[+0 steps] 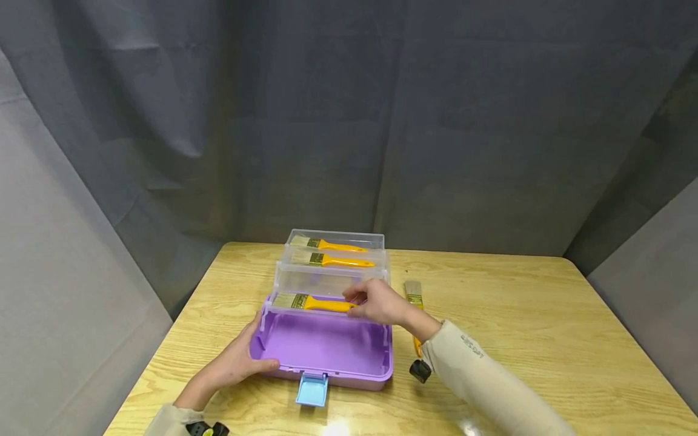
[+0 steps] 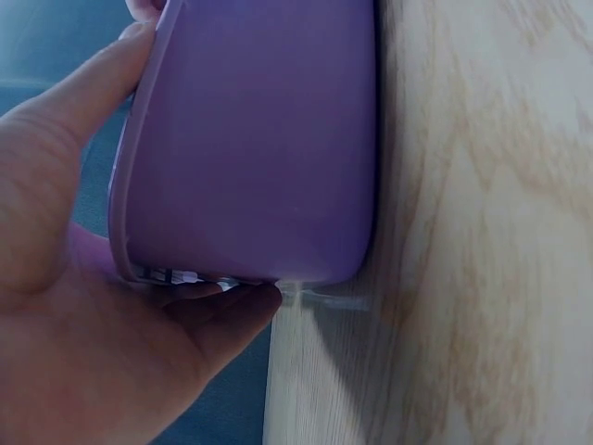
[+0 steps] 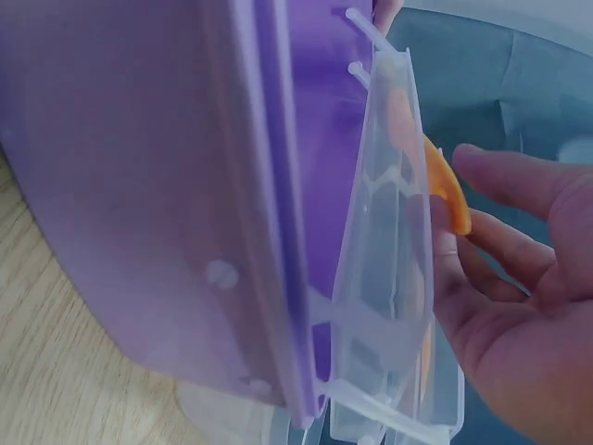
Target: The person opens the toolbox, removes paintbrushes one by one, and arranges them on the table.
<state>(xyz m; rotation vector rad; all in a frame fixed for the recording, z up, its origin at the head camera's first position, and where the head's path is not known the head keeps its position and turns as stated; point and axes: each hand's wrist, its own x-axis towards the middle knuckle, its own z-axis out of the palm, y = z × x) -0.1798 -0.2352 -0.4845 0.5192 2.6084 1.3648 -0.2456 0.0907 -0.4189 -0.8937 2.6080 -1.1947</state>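
Observation:
A purple toolbox stands with clear tiered trays raised at its back. My left hand grips its left front corner, thumb at the rim and fingers along the side wall. In the lowest tray lies a paintbrush, bristles to the left. My right hand holds the end of its yellow-orange handle, which rises past the tray edge in the right wrist view. Similar paintbrushes lie in the middle tray and the top tray. The toolbox's bottom compartment is bare.
Another paintbrush lies on the wooden table right of the toolbox, partly hidden behind the right forearm. A light blue latch hangs from the toolbox front. Dark curtains stand behind the table.

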